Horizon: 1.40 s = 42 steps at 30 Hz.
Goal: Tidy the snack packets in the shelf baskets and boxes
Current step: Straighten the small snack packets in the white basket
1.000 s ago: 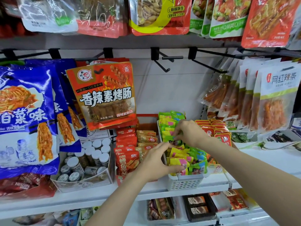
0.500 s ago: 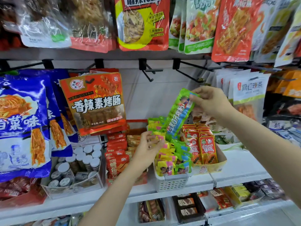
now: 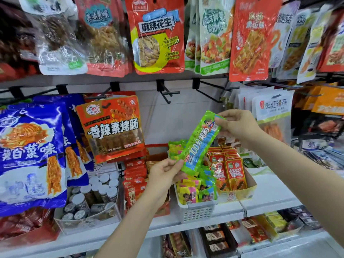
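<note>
**A:** What do we see changed since a second ago?

**B:** The green packet [image 3: 200, 146], then low among the others in the white basket [image 3: 197, 213], is now lifted clear above it. We hold it slanted in the air, upper end to the right, lower end to the left. Half a second ago only the right hand carried it; now both ends are held.

**A:** What does that mean for the tidying?

**B:** We judge that one packet is out for checking or straightening and has not yet been put back. The basket is full of yellow and green packets, and the cardboard box [image 3: 249, 189] just beside it holds red ones.

**A:** How do the hands lie?

**B:** The right hand [image 3: 237, 125] is raised in front of the back panel, thumb and fingers pinching the packet's upper end. The left hand [image 3: 163, 175] sits lower, above the basket's left rim, fingers curled, with its thumb and forefinger pinching the lower end. Both forearms reach up from below, the right one from further right.
</note>
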Each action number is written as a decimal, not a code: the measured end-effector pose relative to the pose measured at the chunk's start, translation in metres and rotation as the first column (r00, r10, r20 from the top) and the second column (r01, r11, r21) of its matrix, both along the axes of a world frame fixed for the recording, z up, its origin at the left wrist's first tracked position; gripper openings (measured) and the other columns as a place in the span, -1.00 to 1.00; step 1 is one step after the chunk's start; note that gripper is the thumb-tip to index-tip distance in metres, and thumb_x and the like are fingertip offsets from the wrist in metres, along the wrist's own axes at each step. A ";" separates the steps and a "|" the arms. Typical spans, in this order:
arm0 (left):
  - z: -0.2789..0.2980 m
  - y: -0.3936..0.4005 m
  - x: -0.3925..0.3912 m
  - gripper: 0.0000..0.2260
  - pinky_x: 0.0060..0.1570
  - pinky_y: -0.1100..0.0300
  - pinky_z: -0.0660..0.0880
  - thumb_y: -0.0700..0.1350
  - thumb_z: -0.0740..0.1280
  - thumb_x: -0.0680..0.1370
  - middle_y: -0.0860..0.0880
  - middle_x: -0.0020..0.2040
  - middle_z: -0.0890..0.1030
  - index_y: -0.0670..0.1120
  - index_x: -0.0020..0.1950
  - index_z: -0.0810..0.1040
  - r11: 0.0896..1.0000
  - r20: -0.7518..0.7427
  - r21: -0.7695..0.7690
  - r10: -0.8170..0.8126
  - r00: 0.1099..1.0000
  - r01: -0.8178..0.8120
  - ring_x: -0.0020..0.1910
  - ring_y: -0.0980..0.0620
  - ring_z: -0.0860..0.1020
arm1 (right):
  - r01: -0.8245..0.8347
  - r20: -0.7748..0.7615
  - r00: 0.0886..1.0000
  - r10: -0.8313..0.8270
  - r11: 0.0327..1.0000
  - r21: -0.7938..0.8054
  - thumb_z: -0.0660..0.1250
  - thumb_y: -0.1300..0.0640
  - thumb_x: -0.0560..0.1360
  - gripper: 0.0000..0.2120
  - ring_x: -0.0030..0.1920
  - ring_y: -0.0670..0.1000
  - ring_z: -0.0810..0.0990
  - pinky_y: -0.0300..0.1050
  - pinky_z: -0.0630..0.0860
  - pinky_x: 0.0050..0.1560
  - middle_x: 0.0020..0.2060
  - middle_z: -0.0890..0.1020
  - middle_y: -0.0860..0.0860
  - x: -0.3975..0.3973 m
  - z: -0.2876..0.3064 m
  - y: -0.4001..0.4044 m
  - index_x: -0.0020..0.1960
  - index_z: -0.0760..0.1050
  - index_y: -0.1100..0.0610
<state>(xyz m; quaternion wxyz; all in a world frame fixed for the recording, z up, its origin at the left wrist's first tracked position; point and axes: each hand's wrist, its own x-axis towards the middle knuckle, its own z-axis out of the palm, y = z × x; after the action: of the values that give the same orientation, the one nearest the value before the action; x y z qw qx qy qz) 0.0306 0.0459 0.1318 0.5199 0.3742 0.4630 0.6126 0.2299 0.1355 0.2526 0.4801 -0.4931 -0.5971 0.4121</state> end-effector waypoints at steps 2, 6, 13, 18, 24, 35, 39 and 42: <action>-0.003 -0.002 -0.003 -0.87 -0.26 0.32 0.58 -0.20 0.42 0.49 -0.05 -0.34 0.58 -0.29 -0.10 0.59 1.000 0.027 -0.017 0.001 1.000 -0.001 -0.37 0.10 0.62 | -0.001 0.024 1.000 0.001 1.000 0.011 0.40 0.27 0.51 -0.83 -0.26 0.07 0.67 -0.03 0.67 -0.23 -0.20 0.67 0.13 0.000 -0.005 -0.001 0.06 0.54 0.31; -0.008 -0.006 -0.005 -0.79 -0.25 0.31 0.58 -0.10 0.46 0.35 -0.06 -0.32 0.58 -0.22 -0.16 0.60 1.000 0.067 -0.018 -0.023 0.997 0.024 -0.33 0.10 0.61 | -0.024 0.037 0.999 0.023 0.999 0.029 0.40 0.28 0.50 -0.90 -0.28 0.02 0.69 -0.01 0.67 -0.20 -0.20 0.68 0.14 -0.001 -0.010 -0.003 0.01 0.57 0.26; 0.000 -0.009 0.002 -0.64 0.13 -0.19 0.56 0.13 0.23 0.58 -0.26 0.16 0.62 -0.18 -0.04 0.52 0.948 0.560 -0.025 -0.250 0.790 0.318 0.20 -0.27 0.58 | -0.206 -0.208 0.954 0.217 0.976 0.076 0.33 0.26 0.56 -0.95 -0.26 -0.04 0.67 -0.30 0.57 -0.39 -0.18 0.69 0.07 -0.001 -0.011 -0.006 -0.03 0.54 0.15; 0.010 -0.012 0.006 -0.51 0.04 0.13 0.62 -0.17 0.53 0.42 -0.39 0.29 0.50 -0.25 0.29 0.50 0.859 0.627 0.045 -0.422 0.655 0.510 0.22 -0.21 0.58 | -0.273 -0.359 0.883 0.303 0.953 0.133 0.27 0.29 0.58 -0.91 -0.22 -0.03 0.66 -0.26 0.58 -0.28 -0.15 0.66 0.03 -0.002 -0.015 -0.004 -0.01 0.50 0.13; -0.003 -0.010 0.009 -0.64 -0.08 0.28 0.60 -0.32 0.46 0.36 -0.19 0.10 0.66 -0.20 0.16 0.66 0.938 0.481 -0.009 -0.301 0.824 0.348 0.01 0.00 0.67 | -0.271 -0.141 0.951 0.275 0.961 0.045 0.29 0.12 0.59 -0.85 -0.14 -0.08 0.62 -0.14 0.61 -0.11 -0.15 0.65 -0.02 0.007 -0.021 0.001 0.09 0.59 0.14; -0.018 -0.006 0.012 -0.46 -0.10 0.26 0.59 -0.47 0.45 0.37 -0.05 0.14 0.68 -0.07 0.28 0.56 0.984 0.160 0.144 -0.125 0.979 0.102 0.11 0.01 0.65 | -0.288 -0.100 0.953 0.287 0.958 0.006 0.47 0.29 0.41 -0.53 -0.03 0.13 0.71 -0.05 0.66 -0.13 -0.07 0.72 0.06 0.018 -0.029 0.001 0.29 0.51 0.09; -0.017 -0.007 0.010 -0.35 -0.10 0.21 0.61 -0.39 0.49 0.30 -0.08 0.14 0.68 -0.04 0.34 0.51 0.979 0.197 0.174 -0.138 0.971 0.104 0.12 -0.02 0.65 | -0.308 -0.065 0.950 0.305 0.951 -0.040 0.46 0.26 0.42 -0.51 -0.03 0.08 0.72 -0.08 0.66 -0.14 -0.06 0.73 0.03 0.016 -0.028 0.005 0.30 0.47 0.05; -0.018 -0.007 0.007 -0.35 0.00 -0.05 0.62 -0.22 0.54 0.38 -0.18 0.21 0.63 0.10 0.41 0.41 0.970 0.302 0.181 -0.209 0.930 0.159 0.18 -0.18 0.61 | -0.310 -0.056 0.950 0.308 0.950 -0.037 0.48 0.19 0.37 -0.61 -0.03 0.08 0.71 -0.15 0.64 -0.13 -0.08 0.73 0.05 0.016 -0.030 0.005 0.19 0.56 0.14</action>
<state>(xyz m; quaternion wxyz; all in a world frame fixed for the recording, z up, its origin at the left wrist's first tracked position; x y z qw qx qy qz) 0.0381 0.0392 0.1142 0.6127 0.3513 0.2872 0.6471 0.2454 0.1404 0.2230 0.4129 -0.3941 -0.6454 0.5075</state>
